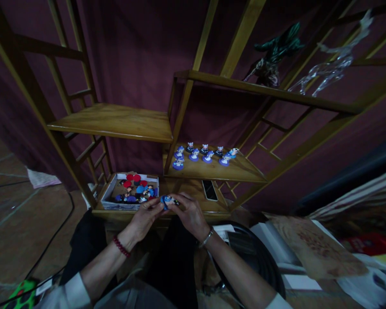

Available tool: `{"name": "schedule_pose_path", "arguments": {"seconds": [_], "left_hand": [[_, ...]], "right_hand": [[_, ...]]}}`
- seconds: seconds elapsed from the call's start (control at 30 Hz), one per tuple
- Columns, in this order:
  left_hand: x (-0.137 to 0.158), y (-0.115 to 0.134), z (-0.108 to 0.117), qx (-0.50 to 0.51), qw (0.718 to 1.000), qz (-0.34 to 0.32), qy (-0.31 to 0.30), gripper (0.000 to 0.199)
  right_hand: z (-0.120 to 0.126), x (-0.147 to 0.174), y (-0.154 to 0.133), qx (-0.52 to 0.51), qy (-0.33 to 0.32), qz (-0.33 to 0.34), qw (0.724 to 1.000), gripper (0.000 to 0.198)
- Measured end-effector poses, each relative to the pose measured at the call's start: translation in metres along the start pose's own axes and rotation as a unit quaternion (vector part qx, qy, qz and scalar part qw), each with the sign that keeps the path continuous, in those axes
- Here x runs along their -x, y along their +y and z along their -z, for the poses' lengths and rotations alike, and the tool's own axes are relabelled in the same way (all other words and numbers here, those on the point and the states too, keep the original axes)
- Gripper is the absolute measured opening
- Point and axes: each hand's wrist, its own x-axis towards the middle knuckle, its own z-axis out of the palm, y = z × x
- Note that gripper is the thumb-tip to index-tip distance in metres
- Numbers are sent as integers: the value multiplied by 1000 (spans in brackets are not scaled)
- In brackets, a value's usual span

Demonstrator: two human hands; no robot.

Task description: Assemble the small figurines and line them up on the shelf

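Just above the front edge of the lowest shelf (pixel 173 185), between the open box (pixel 122 207) and the phone (pixel 209 190), a person's two hands meet around a small blue figurine (pixel 167 201). The left hand (pixel 147 217) takes its left side, thumb and fingers drawn together on it; the right hand (pixel 192 214) closes on the other side, thumb below and fingers curled over. Each grip is closed to little more than the figurine's width, and the fingers hide part of its shape. A dark red beaded bracelet (pixel 121 247) circles the left wrist, a silver-toned bracelet (pixel 206 237) the right.

The box sits at the left end of the lowest shelf, holding a jumble of small pieces (pixel 137 189) in red, blue and black. The phone lies on the right, its dark screen up.

On the raised middle shelf (pixel 209 172) stand three dark-based figures (pixel 205 148) at the back and, nearer the front, five purple-based figures (pixel 208 156); another figure (pixel 233 152), pale and blue, is at the right end. The upper left shelf (pixel 116 120) shows bare wood. Higher on the right, a dark green sculpture (pixel 276 49) stands beside a clear, glassy animal figure (pixel 334 66).
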Motion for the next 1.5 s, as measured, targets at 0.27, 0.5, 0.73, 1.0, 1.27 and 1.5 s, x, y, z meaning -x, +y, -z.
{"name": "schedule_pose_path", "arguments": {"seconds": [0.27,0.5,0.73,1.0,1.27,1.5], "left_hand": [[3,-2,9,28,999,10,15,23],[5,-1,13,54,998,17,19,16],[7,1,16,77,997,21,11,12],[7,0,19,108,994,21,0,9],[9,2,19,106,994,23,12,11],[9,1,22,95,995,14,12,13]], "right_hand": [[-4,-2,-2,-21,-29,36,999,20],[-4,-6,-4,-18,-53,65,996,21],[1,-15,-10,-12,-105,82,991,23],[1,-19,-10,-9,-117,101,988,22],[-5,-17,-11,7,-109,79,991,20],[-8,-18,-12,1,-95,73,993,21]]}}
